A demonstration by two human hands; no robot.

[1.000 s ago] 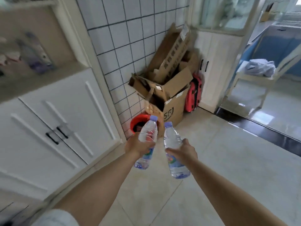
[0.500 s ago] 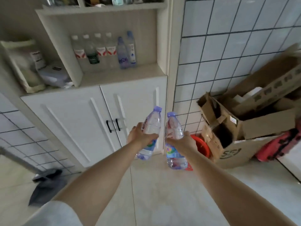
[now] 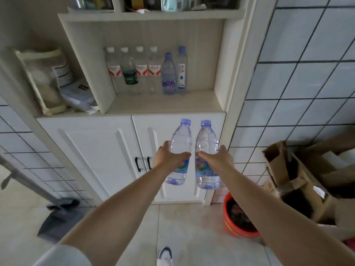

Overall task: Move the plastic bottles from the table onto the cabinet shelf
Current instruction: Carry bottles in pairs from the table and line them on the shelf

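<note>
Shelf (image 3: pixel 165 104) holds six upright bottles (image 3: pixel 169 73).

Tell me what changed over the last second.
The view swung left from the cardboard boxes to face the cabinet shelf squarely. Unchanged: left hand and right hand each keep their grip on a plastic bottle, upright, side by side.

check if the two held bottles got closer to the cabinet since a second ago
Yes. The left hand and right hand now hold the bottles before the cabinet doors, below the shelf.
</note>
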